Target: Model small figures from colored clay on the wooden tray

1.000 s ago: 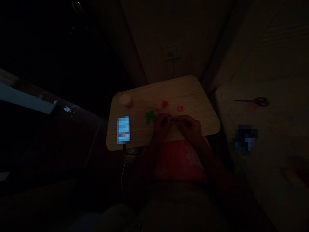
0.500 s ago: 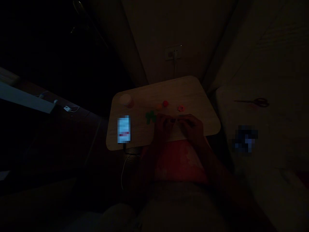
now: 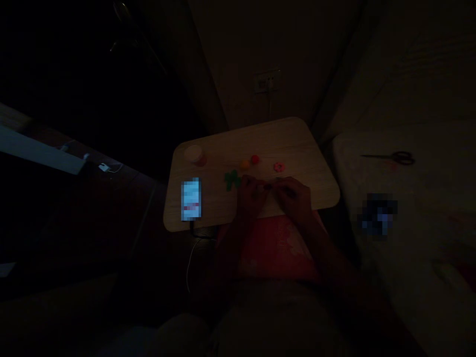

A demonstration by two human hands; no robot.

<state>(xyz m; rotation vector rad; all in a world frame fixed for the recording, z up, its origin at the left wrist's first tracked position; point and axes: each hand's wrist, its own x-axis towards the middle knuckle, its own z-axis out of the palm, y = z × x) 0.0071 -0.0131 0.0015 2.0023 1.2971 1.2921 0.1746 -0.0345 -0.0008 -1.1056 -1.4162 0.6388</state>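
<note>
In dim light my left hand (image 3: pixel 252 195) and my right hand (image 3: pixel 295 195) meet over the front of a small wooden table (image 3: pixel 219 218). The fingers of both are pinched together around a small dark piece (image 3: pixel 267 186), too dark to name. Just left of my left hand lie green pieces (image 3: pixel 232 179), partly covered by it. Beyond the hands sit an orange lump (image 3: pixel 244 165), a red ball (image 3: pixel 255 159) and a pink ring-shaped flower piece (image 3: pixel 278 167).
A lidded jar (image 3: pixel 194 154) stands at the table's back left, with a lit phone (image 3: pixel 191 199) in front of it and a cable (image 3: pixel 191 263) below. To the right, scissors (image 3: pixel 401 157) and a blurred dark object (image 3: pixel 378 215) lie on a pale surface. A socket (image 3: pixel 267 81) is on the wall.
My right hand has shifted slightly left, and its fingertips are now closer to those of my left hand. The things on the table have stayed put.
</note>
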